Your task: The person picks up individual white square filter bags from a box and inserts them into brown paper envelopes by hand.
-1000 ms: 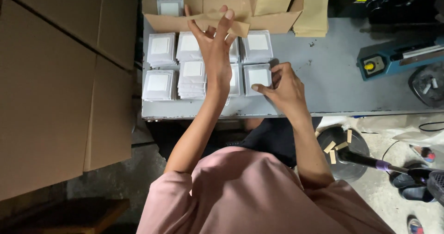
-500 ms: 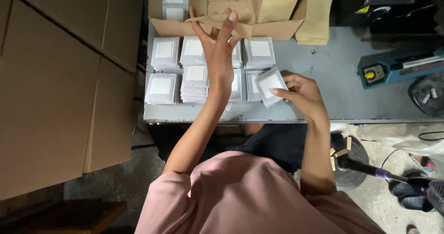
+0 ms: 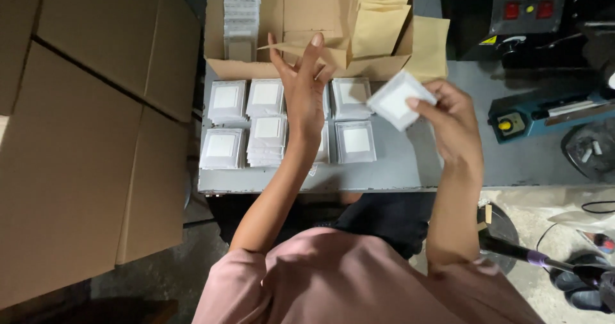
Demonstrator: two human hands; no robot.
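We hold a flat white square packet (image 3: 398, 100) tilted in the air, pinched by its near edge in the right hand (image 3: 451, 122); it looks light, thin and a little pliable, so edges suit the fingers best. Left of the grip, the left hand (image 3: 306, 90) stands open-fingered above packet stacks (image 3: 268, 130) on the table (image 3: 410, 164); beyond lies a carton (image 3: 307, 16).

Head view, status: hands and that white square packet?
Right hand pinches white square packet, lifted off grey table. Left hand open, fingers spread above packet stacks. Nothing blocking.
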